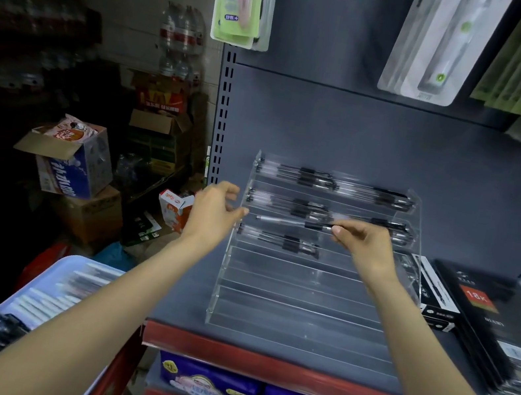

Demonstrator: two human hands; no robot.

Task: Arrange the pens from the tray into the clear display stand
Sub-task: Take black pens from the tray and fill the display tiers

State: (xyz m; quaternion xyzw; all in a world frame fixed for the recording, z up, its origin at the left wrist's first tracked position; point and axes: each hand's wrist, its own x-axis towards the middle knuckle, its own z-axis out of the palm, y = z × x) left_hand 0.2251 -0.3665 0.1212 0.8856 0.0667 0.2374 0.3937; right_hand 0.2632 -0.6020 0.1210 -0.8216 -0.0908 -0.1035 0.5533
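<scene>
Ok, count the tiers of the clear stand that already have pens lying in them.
3. The top tier, the second tier and the third tier of the clear display stand hold pens. The right hand holds one more pen above them; lower tiers look bare.

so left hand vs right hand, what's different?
The right hand pinches one end of a pen, held level in front of the clear display stand; the left hand holds nothing. The left hand's fingers are loosely curled by the stand's left edge; the right hand's are closed on the pen. Both are raised at the stand's third tier.
</scene>
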